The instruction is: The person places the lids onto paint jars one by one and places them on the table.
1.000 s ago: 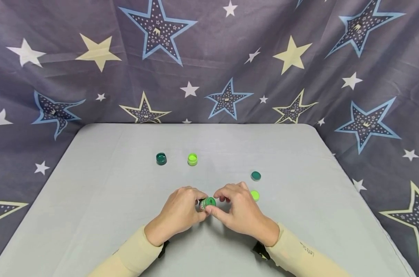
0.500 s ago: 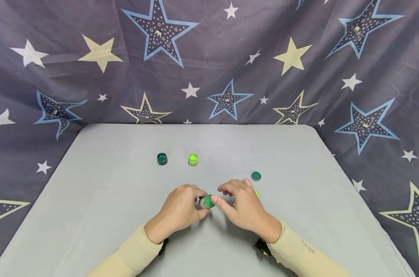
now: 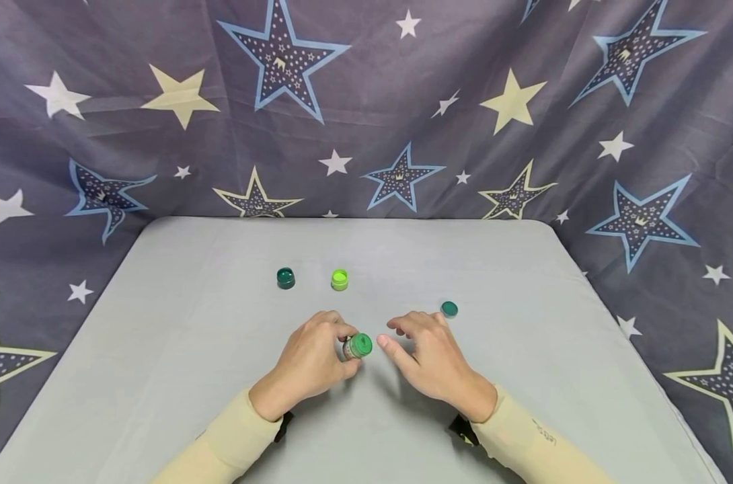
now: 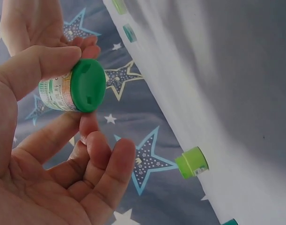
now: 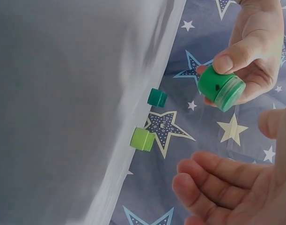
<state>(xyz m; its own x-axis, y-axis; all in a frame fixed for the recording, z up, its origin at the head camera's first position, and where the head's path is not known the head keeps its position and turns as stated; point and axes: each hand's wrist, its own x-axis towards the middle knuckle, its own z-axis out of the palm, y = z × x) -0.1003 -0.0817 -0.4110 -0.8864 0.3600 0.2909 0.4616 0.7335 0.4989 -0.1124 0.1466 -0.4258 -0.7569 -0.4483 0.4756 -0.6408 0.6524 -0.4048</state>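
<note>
My left hand (image 3: 309, 359) pinches a small green paint jar (image 3: 358, 345) between thumb and fingers, raised above the table and tilted to the right. In the left wrist view the jar (image 4: 89, 86) shows a printed label and a green round end with small dark notches. From the right wrist, a clear rim shows on the jar (image 5: 222, 88); whether a lid sits on it I cannot tell. Just right of the jar, apart from it, my right hand (image 3: 436, 359) hovers with loosely bent fingers and nothing held.
Two jars stand farther back on the grey-covered table (image 3: 221, 316): a dark green one (image 3: 286, 278) and a lime one (image 3: 339, 279). Beyond the right hand lies a teal lid (image 3: 448, 308). A lime lid (image 4: 119, 5) shows in the left wrist view. A star-patterned curtain (image 3: 366, 107) hangs behind.
The right hand has drawn away from the jar to the right, and now hides the lime lid in the head view. The left hand has lifted the jar slightly, still gripping it.
</note>
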